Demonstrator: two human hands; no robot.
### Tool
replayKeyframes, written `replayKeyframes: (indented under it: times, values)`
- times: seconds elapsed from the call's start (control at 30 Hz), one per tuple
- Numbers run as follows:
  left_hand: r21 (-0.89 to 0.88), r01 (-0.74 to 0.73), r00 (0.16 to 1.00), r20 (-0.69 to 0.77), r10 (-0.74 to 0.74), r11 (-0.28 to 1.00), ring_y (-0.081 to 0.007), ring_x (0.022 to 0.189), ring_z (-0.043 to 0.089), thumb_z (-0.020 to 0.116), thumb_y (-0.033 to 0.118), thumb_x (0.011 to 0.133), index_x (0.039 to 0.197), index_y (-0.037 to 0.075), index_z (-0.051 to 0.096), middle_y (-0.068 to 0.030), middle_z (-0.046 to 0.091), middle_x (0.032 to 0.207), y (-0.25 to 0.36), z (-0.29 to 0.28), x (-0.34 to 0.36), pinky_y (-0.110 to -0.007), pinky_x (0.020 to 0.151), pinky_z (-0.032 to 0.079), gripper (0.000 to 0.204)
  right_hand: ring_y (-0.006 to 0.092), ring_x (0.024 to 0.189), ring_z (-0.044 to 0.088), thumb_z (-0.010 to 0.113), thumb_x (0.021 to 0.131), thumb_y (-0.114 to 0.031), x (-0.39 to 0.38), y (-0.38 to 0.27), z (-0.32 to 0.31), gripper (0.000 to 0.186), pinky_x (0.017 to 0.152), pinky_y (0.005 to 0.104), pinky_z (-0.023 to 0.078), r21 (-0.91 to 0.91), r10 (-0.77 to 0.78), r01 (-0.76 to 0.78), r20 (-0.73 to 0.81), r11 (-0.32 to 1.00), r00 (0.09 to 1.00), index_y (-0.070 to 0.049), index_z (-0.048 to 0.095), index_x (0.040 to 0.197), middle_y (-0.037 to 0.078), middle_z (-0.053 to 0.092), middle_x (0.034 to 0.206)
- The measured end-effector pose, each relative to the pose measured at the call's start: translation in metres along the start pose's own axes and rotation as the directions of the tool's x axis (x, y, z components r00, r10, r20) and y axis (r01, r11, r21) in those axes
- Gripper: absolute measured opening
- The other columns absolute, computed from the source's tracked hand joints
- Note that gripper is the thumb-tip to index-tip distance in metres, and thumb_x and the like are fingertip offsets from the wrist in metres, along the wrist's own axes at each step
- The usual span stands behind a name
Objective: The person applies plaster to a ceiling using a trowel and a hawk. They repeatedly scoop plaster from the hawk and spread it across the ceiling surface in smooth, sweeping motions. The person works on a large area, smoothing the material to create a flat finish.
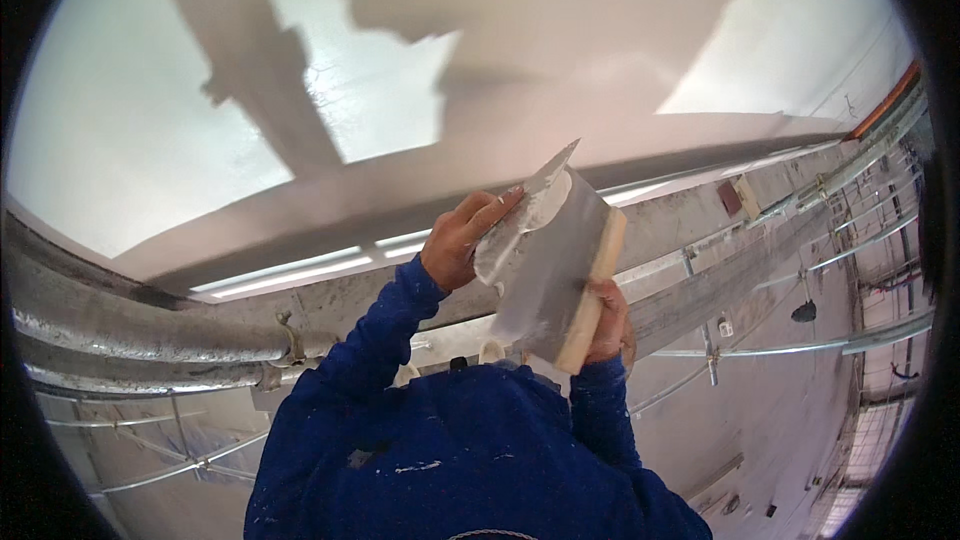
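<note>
In front of my chest, my right hand (608, 322) is wrapped round the pale wooden back of a wide plastering knife (560, 265). Its broad grey metal blade slants up to the left. My left hand (465, 235) grips a second putty knife (492, 252), a thin, light-coloured blade with a pointed corner at its upper end. The two blades meet or overlap; whether they touch all along cannot be made out. White plaster (548, 202) clings in a thick lump between them. The handle in my left hand is hidden.
A pale wall (560, 30) with bright patches and shadows rises ahead. Thick grey pipes (150, 333) run along the left. Scaffold tubes (860, 340) cross on the right, and a wooden plank (725, 260) lies below the wall. The floor (745, 430) is far below.
</note>
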State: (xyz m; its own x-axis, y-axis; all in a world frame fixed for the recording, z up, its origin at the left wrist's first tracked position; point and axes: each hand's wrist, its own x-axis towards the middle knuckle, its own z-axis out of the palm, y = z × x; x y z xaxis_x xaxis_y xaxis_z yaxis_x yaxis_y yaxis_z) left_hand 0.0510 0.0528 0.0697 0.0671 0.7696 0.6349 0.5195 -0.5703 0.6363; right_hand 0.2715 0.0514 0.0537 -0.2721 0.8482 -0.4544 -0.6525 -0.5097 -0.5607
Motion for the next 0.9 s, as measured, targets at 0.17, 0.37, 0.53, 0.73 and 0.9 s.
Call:
replayKeyframes:
  times: [0.17, 0.37, 0.53, 0.73, 0.9]
  values:
    - [0.229, -0.12, 0.992, -0.005, 0.124, 0.966, -0.0246, 0.071, 0.056, 0.064, 0.003, 0.065, 0.12, 0.012, 0.046, -0.0107, 0.054, 0.084, -0.022, 0.028, 0.007, -0.033, 0.061, 0.047, 0.059, 0.0251, 0.082, 0.053, 0.057, 0.062, -0.014, 0.013, 0.001, 0.0, 0.047, 0.076, 0.0358, 0.045, -0.074, 0.045, -0.035, 0.145, 0.997, 0.988, 0.001, 0.045, 0.105, 0.011, 0.052, 0.088]
    - [0.344, -0.123, 0.992, 0.029, 0.12, 0.931, -0.023, 0.071, 0.056, 0.061, -0.004, 0.066, 0.122, 0.019, 0.045, -0.0083, 0.054, 0.084, -0.04, 0.033, 0.001, -0.034, 0.06, 0.048, 0.063, 0.0244, 0.079, 0.053, 0.056, 0.061, -0.013, 0.014, -0.001, -0.013, 0.047, 0.073, 0.035, 0.046, -0.108, 0.025, -0.017, 0.072, 0.994, 0.997, 0.002, 0.045, 0.104, 0.011, 0.052, 0.088]
    - [0.454, 0.022, 0.996, 0.065, -0.058, 0.891, -0.0246, 0.07, 0.055, 0.058, -0.003, 0.068, 0.122, 0.021, 0.044, -0.0085, 0.053, 0.081, -0.049, 0.03, -0.011, -0.035, 0.061, 0.048, 0.061, 0.0251, 0.075, 0.054, 0.055, 0.061, -0.017, 0.004, -0.022, -0.009, 0.045, 0.069, 0.036, 0.048, -0.101, 0.13, -0.127, 0.024, 0.987, 0.991, 0.001, 0.047, 0.101, 0.012, 0.052, 0.087]
    - [0.472, 0.278, 0.927, 0.096, -0.362, 0.837, -0.0312, 0.082, 0.054, 0.054, 0.004, 0.072, 0.123, 0.018, 0.042, -0.0145, 0.053, 0.091, -0.056, 0.037, -0.074, -0.04, 0.07, 0.044, 0.054, 0.0243, 0.08, 0.054, 0.056, 0.068, -0.018, 0.027, -0.031, -0.047, 0.03, 0.074, 0.0361, 0.046, -0.139, -0.123, 0.103, -0.141, 0.985, 0.982, 0.0, 0.053, 0.092, 0.01, 0.053, 0.086]
    - [0.325, 0.431, 0.893, -0.02, -0.449, 0.842, -0.0357, 0.087, 0.054, 0.054, 0.007, 0.073, 0.125, 0.021, 0.041, -0.0171, 0.051, 0.102, -0.052, 0.05, -0.141, -0.041, 0.073, 0.045, 0.056, 0.0245, 0.077, 0.053, 0.058, 0.065, -0.011, 0.05, -0.055, -0.044, 0.02, 0.076, 0.0373, 0.045, 0.04, -0.05, 0.047, 0.057, 0.998, 0.997, -0.002, 0.053, 0.082, 0.01, 0.051, 0.084]
